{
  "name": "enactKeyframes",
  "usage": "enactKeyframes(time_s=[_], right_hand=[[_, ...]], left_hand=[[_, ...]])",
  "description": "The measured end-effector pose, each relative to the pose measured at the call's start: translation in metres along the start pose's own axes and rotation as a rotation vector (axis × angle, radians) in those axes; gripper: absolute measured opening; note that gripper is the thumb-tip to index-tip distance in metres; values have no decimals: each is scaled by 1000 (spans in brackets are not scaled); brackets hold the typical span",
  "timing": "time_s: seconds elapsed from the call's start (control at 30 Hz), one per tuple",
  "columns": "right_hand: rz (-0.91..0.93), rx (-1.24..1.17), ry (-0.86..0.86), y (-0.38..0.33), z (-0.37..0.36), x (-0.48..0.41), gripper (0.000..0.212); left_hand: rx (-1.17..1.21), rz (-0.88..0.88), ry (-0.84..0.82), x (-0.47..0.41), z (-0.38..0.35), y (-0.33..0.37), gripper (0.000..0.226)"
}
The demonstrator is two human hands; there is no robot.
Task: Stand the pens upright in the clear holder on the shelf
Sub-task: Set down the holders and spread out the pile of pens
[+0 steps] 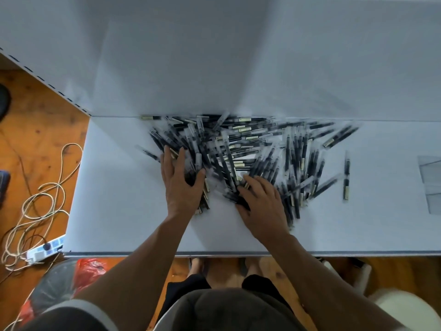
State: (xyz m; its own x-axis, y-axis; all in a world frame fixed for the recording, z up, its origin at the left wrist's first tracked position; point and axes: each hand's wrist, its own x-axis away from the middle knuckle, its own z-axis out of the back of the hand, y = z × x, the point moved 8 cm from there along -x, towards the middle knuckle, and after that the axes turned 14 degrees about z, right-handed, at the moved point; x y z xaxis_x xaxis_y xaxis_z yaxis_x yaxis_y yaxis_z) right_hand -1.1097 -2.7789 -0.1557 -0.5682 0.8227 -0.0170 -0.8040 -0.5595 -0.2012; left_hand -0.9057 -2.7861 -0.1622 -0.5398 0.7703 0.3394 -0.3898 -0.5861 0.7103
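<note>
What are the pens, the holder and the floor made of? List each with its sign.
Pens: likely plastic, clear casing over black cores. Holder: probably clear plastic; the table shows through. Floor: wood, orange with knots and grain.

Bare left grip (181, 187): palm down, fingers straight and spread, thumb splayed right. Bare right grip (260, 206): palm down, fingers extended, angled left. Both bare forearms (152, 244) reach forward, converging.

The pens (238, 149) are black plastic in clear, glossy wrappers. The shelf (334, 223) under them is smooth, matt and pale; the floor (43, 120) beside it is knotty orange wood, faintly shiny.
</note>
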Motion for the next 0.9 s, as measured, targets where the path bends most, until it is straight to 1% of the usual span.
enactKeyframes(time_s=[0.13, 0.23, 0.3, 0.4, 0.5, 0.6, 0.73, 0.8, 0.9], right_hand=[[-8, -66, 36, 3, 0, -1, 38], [-14, -114, 19, 3, -4, -2, 47], [-10, -181, -13, 3, -6, -2, 51], [-13, -186, 3, 10, 0, 0, 54], [-132, -112, 15, 23, 6, 7, 59], [-225, -59, -21, 31, 1, 17, 63], [-258, -50, -21, 39, -2, 22, 64], [-260, -72, -6, 42, -3, 22, 65], [-220, -111, 9, 45, -6, 22, 61]], left_hand=[[-80, 15, -52, 1, 2, -9, 72], [-186, -44, -119, 11, -13, -9, 76], [-205, -79, -144, 17, -21, -7, 76], [-192, -83, -95, 14, -20, -4, 78], [-253, -77, -61, 2, -22, 1, 83], [-370, -123, -19, 1, -33, 8, 87], [-471, -139, -5, 7, -51, 13, 86], [-479, -136, 7, 8, -57, 16, 85], [-460, -140, 19, 13, -64, 19, 84]])
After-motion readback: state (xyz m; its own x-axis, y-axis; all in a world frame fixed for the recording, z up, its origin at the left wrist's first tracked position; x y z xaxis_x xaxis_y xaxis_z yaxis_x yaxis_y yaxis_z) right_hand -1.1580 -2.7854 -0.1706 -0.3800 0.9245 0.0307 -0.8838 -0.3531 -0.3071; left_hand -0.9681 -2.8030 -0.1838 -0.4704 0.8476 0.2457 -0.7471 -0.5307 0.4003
